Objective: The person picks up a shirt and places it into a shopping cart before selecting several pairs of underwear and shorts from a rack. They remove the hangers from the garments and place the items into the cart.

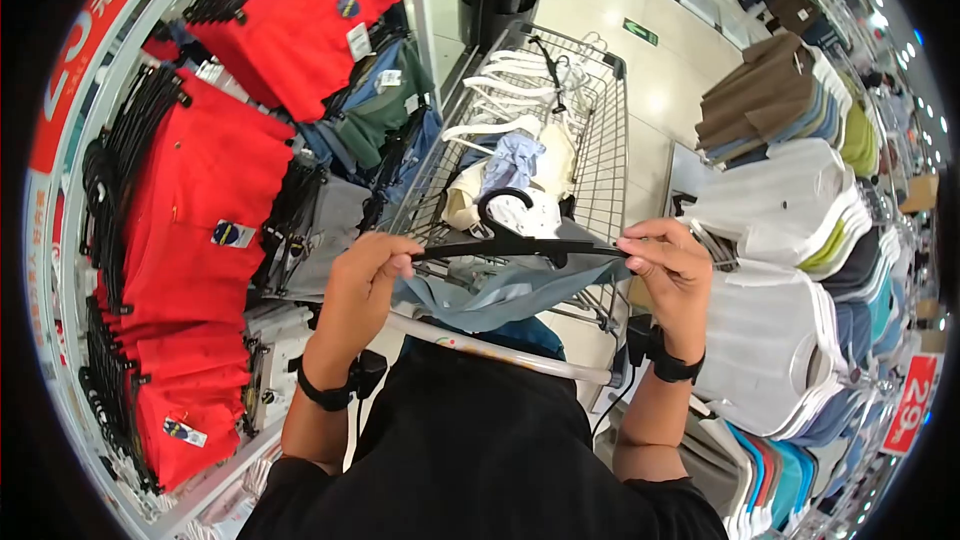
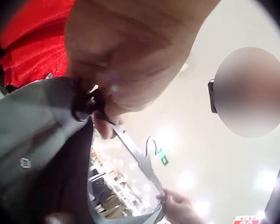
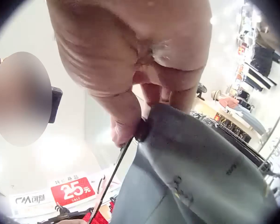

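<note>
A black clip hanger (image 1: 530, 248) is held level in front of the body, its hook upward. My left hand (image 1: 367, 280) pinches one end between thumb and fingers, and my right hand (image 1: 672, 270) pinches the other. From the hanger hangs a grey-blue garment (image 1: 490, 302), its top edge sagging between the two ends. In the left wrist view a dark clip (image 2: 89, 105) grips the garment's corner beside the fingers, and a small square mark shows on the cloth. The right wrist view shows the other corner of the cloth (image 3: 200, 163) under my right fingers.
A wire shopping cart (image 1: 600, 140) stands ahead with white hangers (image 1: 500, 80) and clothes inside; its handle (image 1: 500, 352) crosses just before my body. Red garments (image 1: 210, 200) hang on racks at left. White shirts (image 1: 765, 340) and other tops hang at right.
</note>
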`<state>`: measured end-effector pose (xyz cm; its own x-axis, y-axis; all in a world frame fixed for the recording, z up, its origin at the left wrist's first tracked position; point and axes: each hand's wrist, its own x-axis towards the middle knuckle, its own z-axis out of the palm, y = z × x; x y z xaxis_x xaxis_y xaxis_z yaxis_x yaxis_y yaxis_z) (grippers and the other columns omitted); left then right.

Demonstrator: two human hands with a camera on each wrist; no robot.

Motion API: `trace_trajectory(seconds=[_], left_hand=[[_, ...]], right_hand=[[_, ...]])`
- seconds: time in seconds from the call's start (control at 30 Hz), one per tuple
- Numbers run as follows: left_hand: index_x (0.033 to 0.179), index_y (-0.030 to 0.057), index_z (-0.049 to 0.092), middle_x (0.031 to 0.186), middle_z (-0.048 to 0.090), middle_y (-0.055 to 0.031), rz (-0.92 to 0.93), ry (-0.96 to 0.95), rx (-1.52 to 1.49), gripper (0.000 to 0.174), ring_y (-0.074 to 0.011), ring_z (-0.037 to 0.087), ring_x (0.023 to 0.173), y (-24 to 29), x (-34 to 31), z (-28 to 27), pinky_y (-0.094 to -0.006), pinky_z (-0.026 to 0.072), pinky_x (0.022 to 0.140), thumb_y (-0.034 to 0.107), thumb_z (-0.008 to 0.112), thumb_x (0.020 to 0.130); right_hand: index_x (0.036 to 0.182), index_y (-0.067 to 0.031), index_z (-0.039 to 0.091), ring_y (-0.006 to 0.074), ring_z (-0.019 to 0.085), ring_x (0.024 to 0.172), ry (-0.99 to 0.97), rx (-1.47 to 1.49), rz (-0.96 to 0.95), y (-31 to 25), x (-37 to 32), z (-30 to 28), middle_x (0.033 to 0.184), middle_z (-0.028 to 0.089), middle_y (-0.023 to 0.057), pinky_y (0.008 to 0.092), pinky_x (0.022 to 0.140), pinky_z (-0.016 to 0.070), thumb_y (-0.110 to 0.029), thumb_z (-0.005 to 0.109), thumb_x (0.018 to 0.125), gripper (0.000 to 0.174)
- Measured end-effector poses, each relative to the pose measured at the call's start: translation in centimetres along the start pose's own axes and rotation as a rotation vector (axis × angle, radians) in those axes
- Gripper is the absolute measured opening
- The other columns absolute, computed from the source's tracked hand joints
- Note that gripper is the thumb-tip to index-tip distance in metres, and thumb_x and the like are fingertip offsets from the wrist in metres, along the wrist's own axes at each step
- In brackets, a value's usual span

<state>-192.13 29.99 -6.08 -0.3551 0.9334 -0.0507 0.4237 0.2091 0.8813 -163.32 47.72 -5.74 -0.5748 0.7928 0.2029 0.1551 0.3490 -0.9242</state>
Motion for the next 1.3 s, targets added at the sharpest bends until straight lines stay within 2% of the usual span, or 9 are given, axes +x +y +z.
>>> trace_trajectory(seconds=[0.13, 0.3, 0.4, 0.53, 0.63, 0.93, 1.07, 1.17, 1.3], left_hand=[[0.094, 0.0003, 0.064, 0.074, 0.062, -0.0091, 0.139, 0.044, 0.106, 0.01, -0.0238, 0.052, 0.068, -0.7, -0.9, 0.9, -0.0324, 0.0421, 0.069, 0.003, 0.055, 0.09], [0.095, 0.0002, 0.064, 0.074, 0.061, -0.0096, 0.144, 0.091, 0.116, 0.01, -0.0242, 0.052, 0.066, -1.0, -1.1, 1.1, -0.032, 0.0421, 0.069, 0.003, 0.056, 0.09], [0.096, -0.0001, 0.064, 0.08, 0.062, -0.0106, -0.083, 0.016, -0.038, 0.01, -0.0251, 0.053, 0.068, -2.1, -1.8, 2.0, -0.0316, 0.0424, 0.069, 0.005, 0.058, 0.09], [0.091, -0.001, 0.063, 0.077, 0.055, -0.0114, 0.004, -0.163, 0.097, 0.014, -0.0286, 0.049, 0.07, -3.1, -2.5, 2.4, -0.0343, 0.0407, 0.066, 0.013, 0.063, 0.089], [0.085, -0.0013, 0.061, 0.072, 0.05, -0.0122, 0.025, -0.126, 0.076, 0.015, -0.0295, 0.047, 0.07, -3.5, -2.9, 2.8, -0.0354, 0.0391, 0.065, 0.014, 0.063, 0.087], [0.082, -0.0018, 0.059, 0.069, 0.05, -0.0116, 0.024, -0.045, 0.055, 0.014, -0.029, 0.047, 0.066, -3.2, -3.2, 2.6, -0.035, 0.0385, 0.063, 0.011, 0.064, 0.086], [0.083, -0.0022, 0.06, 0.069, 0.051, -0.0111, -0.017, -0.027, 0.012, 0.015, -0.0285, 0.047, 0.066, -3.1, -3.2, 2.7, -0.0347, 0.0384, 0.062, 0.012, 0.065, 0.086], [0.083, -0.0015, 0.061, 0.071, 0.053, -0.011, 0.079, -0.022, 0.103, 0.015, -0.0288, 0.049, 0.067, -3.4, -3.3, 2.8, -0.0356, 0.0394, 0.062, 0.012, 0.067, 0.084], [0.084, 0.0017, 0.063, 0.074, 0.056, -0.0107, 0.154, -0.117, 0.262, 0.011, -0.0296, 0.053, 0.073, -1.4, -3.3, 3.6, -0.0384, 0.0418, 0.063, 0.009, 0.069, 0.079]], right_hand=[[0.106, -0.0032, 0.069, 0.0087, 0.055, 0.079, 0.138, 0.453, 0.401, 1.9, -1.3, 0.6, 0.095, 0.062, 0.0011, 0.0234, 0.07, 0.0456, 0.001, 0.068, 0.082, 0.024], [0.088, -0.0013, 0.059, 0.0034, 0.042, 0.07, 0.088, 0.281, 0.4, 4.9, -2.4, 2.4, 0.076, 0.053, -0.0036, 0.0186, 0.062, 0.0336, -0.022, 0.066, 0.09, 0.022], [0.083, -0.0018, 0.057, 0.0048, 0.042, 0.069, 0.139, 0.26, 0.302, 3.6, -1.4, 3.0, 0.075, 0.052, -0.0031, 0.0203, 0.063, 0.0342, -0.023, 0.065, 0.091, 0.024], [0.079, -0.0014, 0.056, 0.0058, 0.043, 0.068, 0.129, 0.336, 0.216, 3.5, -0.9, 4.1, 0.074, 0.052, -0.0017, 0.0207, 0.062, 0.0333, -0.019, 0.063, 0.091, 0.022], [0.079, -0.001, 0.057, 0.0058, 0.044, 0.066, 0.168, 0.452, 0.211, 3.8, -0.8, 4.7, 0.073, 0.053, -0.001, 0.0202, 0.059, 0.0323, -0.015, 0.064, 0.09, 0.019], [0.082, 0.0001, 0.059, 0.0105, 0.05, 0.062, 0.2, 0.447, 0.341, 3.4, 0.0, 5.1, 0.074, 0.054, 0.0016, 0.0232, 0.058, 0.0405, -0.02, 0.064, 0.09, 0.023], [0.096, -0.0004, 0.063, 0.0126, 0.059, 0.076, 0.137, 0.261, 0.376, 4.8, 0.2, 4.9, 0.082, 0.062, 0.0023, 0.0256, 0.069, 0.0471, -0.019, 0.067, 0.088, 0.02], [0.103, -0.0017, 0.063, 0.024, 0.062, 0.087, 0.284, -0.414, -0.051, 1.0, 1.0, 5.2, 0.092, 0.065, 0.0074, 0.0327, 0.08, 0.0478, -0.019, 0.07, 0.084, 0.027], [0.106, -0.0037, 0.063, 0.0329, 0.057, 0.103, -0.179, -0.25, -0.235, -2.9, 0.1, 6.6, 0.104, 0.062, 0.0128, 0.0408, 0.091, 0.0439, -0.023, 0.074, 0.077, 0.036]])
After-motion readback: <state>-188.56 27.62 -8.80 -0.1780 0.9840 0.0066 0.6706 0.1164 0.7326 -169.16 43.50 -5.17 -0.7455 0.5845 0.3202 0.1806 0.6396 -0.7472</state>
